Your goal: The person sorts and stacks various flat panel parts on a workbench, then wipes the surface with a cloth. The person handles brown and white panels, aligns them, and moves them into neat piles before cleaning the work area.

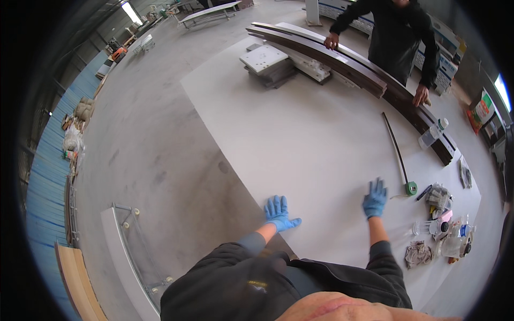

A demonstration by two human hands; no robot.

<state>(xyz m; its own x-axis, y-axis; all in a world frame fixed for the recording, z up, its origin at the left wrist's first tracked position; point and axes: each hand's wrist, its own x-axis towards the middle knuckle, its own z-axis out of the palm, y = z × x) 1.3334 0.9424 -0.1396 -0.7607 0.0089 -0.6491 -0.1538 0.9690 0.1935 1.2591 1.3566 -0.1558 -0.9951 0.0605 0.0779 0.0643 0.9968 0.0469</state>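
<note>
Both my hands wear blue gloves. At the near left edge of the white tabletop, my left hand rests with its fingers spread and nothing held. My right hand is over the same white surface, fingers apart, holding nothing. Just right of it lies a green tape measure with its dark blade pulled out toward the far side. A dark marker-like pen lies beside the tape's case.
Long dark brown profiles span the far edge, touched by another person. Stacked plates sit near them. A clear bottle, a jug and a crumpled rag are at right. A wheeled cart stands left.
</note>
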